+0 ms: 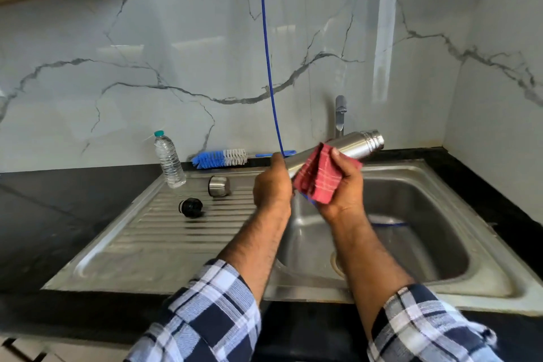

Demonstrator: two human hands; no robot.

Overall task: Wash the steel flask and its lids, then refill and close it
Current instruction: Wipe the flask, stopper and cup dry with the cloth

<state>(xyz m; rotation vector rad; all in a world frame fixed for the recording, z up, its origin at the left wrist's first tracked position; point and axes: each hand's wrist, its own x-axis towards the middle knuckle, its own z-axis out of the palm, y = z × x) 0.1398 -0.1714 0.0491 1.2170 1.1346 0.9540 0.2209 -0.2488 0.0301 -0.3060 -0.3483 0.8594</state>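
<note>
The steel flask (357,145) lies nearly level above the sink basin (417,214), its open threaded mouth pointing right. My left hand (271,185) grips the flask's base end. My right hand (342,185) holds a folded red checked cloth (318,178) wrapped against the flask's middle. On the ribbed drainboard (164,229) lie the steel outer lid (219,186) on its side and the black inner stopper (191,207). A clear water bottle (169,160) with a teal cap stands at the drainboard's back left corner.
A blue and white bottle brush (220,158) lies along the back of the counter. The tap (340,114) rises behind the flask. A thin blue tube (269,67) hangs down the marble wall into the basin. Black countertop (58,214) surrounds the sink.
</note>
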